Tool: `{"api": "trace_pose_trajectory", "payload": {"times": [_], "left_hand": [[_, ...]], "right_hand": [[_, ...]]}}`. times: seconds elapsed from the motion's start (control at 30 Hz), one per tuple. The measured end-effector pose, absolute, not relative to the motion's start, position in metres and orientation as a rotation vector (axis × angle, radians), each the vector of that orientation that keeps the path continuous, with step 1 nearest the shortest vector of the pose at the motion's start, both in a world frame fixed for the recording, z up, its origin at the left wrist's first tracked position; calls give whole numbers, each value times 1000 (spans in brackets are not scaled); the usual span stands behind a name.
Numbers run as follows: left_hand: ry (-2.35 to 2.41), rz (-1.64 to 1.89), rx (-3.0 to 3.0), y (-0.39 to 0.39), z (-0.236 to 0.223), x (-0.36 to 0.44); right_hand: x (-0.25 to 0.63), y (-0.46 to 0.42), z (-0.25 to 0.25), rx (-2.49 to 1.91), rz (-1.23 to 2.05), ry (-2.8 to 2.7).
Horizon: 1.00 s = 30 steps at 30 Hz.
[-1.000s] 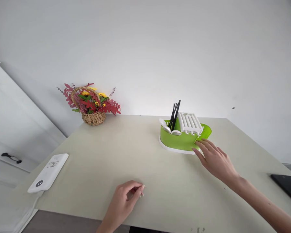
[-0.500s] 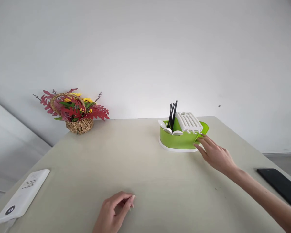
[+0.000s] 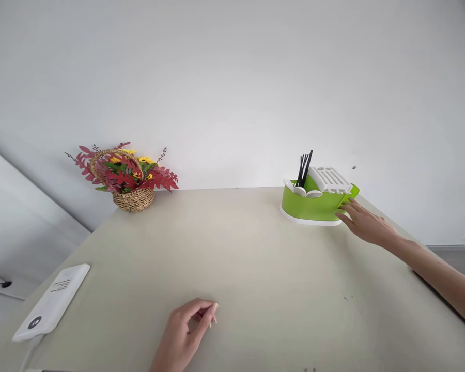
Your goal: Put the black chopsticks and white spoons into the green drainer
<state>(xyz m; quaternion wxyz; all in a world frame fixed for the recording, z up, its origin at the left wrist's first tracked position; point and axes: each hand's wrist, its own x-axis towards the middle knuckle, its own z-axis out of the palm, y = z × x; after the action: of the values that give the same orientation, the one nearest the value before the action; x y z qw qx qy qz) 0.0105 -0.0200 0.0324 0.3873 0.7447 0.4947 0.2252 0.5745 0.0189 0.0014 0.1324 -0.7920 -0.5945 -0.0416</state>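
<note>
At the back right of the table stands a green and white cutlery holder [image 3: 310, 204]. Black chopsticks [image 3: 304, 168] stick up from its left part, beside several white spoons [image 3: 299, 191]. A slotted white rack [image 3: 330, 180] tops its right part. My right hand [image 3: 366, 223] grips the holder's right end, thumb on the front and fingers at the green edge; the far fingertips are partly hidden. Low in the middle, my left hand [image 3: 188, 329] is closed with thumb and fingertips together and nothing visible in them, well apart from the holder.
A wicker basket [image 3: 135, 200] of red leaves and yellow flowers stands at the back left. On the left edge lies a white power bank [image 3: 54, 302] with a cable. My right forearm covers most of a dark flat object [image 3: 442, 294]. The wall [image 3: 232, 103] rises behind the table.
The cutlery holder has shifted right and back toward the table's far right corner, with my right hand on its end. My left hand stays nearly in place. The view has shifted slightly.
</note>
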Motion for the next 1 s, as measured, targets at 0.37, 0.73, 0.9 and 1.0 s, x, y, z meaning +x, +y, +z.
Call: {"api": "trace_pose_trajectory", "payload": {"times": [0.37,0.73,0.9,1.0], "left_hand": [[1231,576,1941,-21,35,9],[1180,627,1937,-26,34,5],[1143,654,1949,-28,32,2],[1119,658,1953,-29,31,0]], "right_hand": [[457,-21,-58,-2176,-97,-1478],[403,-28,-70,-2289,-36,-1637],[401,-30,-71,-2301,-43,-1640],[399,-31,-74,-2306,-48,-1629]]}}
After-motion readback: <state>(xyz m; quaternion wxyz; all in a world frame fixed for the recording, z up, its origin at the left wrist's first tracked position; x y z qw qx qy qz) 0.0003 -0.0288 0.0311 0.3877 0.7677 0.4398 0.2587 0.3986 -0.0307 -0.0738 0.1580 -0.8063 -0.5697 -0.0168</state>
